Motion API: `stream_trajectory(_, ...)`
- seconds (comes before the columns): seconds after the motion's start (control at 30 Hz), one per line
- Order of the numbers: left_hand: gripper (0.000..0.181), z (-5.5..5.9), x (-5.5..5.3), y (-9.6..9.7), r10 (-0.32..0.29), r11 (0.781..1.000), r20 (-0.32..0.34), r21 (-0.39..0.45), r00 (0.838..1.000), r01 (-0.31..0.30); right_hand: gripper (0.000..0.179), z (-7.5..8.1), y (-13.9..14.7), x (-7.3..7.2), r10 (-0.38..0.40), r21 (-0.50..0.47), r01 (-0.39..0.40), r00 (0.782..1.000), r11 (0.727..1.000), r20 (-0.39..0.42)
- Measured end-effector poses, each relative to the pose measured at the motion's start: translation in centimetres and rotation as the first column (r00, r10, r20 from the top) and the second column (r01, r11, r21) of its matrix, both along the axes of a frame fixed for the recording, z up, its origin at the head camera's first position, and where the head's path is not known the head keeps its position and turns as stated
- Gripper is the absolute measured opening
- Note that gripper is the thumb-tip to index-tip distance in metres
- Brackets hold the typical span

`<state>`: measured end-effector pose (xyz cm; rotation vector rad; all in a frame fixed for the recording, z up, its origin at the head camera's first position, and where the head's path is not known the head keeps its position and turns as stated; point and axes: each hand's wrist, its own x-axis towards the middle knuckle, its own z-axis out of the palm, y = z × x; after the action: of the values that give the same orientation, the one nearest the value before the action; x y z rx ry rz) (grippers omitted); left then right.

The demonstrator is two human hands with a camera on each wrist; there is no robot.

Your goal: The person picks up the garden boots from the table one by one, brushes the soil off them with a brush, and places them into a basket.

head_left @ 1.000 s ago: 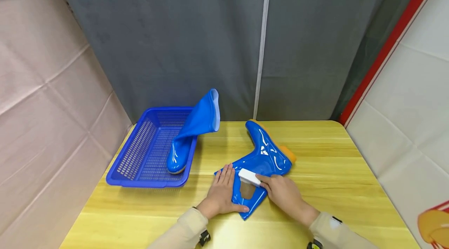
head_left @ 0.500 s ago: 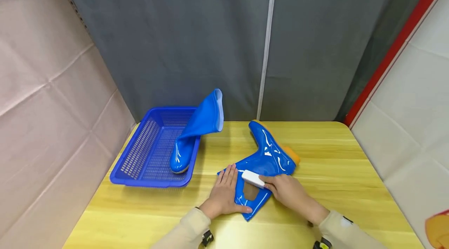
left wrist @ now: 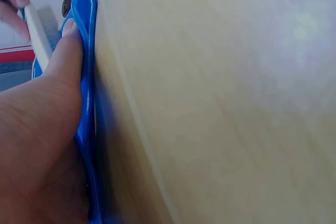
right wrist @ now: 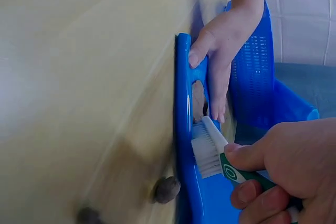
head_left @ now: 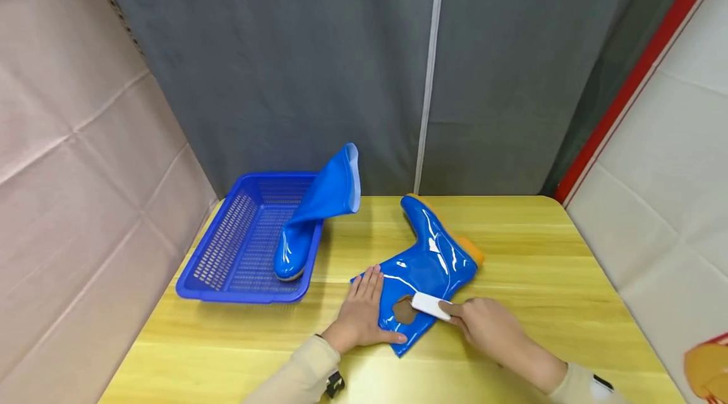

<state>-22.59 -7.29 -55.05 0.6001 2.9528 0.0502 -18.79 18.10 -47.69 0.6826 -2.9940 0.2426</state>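
Observation:
A shiny blue rubber boot (head_left: 432, 262) with an orange sole lies on its side on the wooden table, its shaft pointing toward me. My left hand (head_left: 359, 315) rests flat on the shaft near its opening, fingers straight and thumb along the lower edge. A brown patch (head_left: 405, 310) marks the shaft beside that hand. Gripping the green-and-white handle of a scrub brush (right wrist: 210, 150), my right hand (head_left: 493, 331) has the bristles down on the boot. The white brush head overlaps the patch's right side in the head view. In the left wrist view the thumb (left wrist: 65, 51) presses the boot.
A blue plastic basket (head_left: 184, 290) stands at the left of the table (head_left: 546, 265). Another blue rubber boot (head_left: 327, 192) leans out over its right rim. Small dark lumps (right wrist: 167, 190) appear beside the boot. A grey curtain (head_left: 284, 62) hangs behind.
My right hand has drawn the brush to the right and slightly toward me, uncovering the patch's upper part. The left hand stays in place on the boot.

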Motion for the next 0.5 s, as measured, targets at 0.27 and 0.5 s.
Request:
stream_trajectory(0.27, 0.136, -0.2, -0.1, 0.0, 0.000, 0.999, 0.013, 0.043, 1.000, -0.001, 0.029, 1.6, 1.3, 1.1, -0.087, 0.004, 0.087, 0.990, 0.996, 0.107)
stream_trajectory(0.5, 0.135, 0.2, 0.2, 0.0, -0.003, 1.000, 0.008, 0.017, 1.000, 0.003, 0.033, 3.2, 0.0, 0.1, -0.088, -0.006, 0.089, 0.994, 0.996, 0.069)
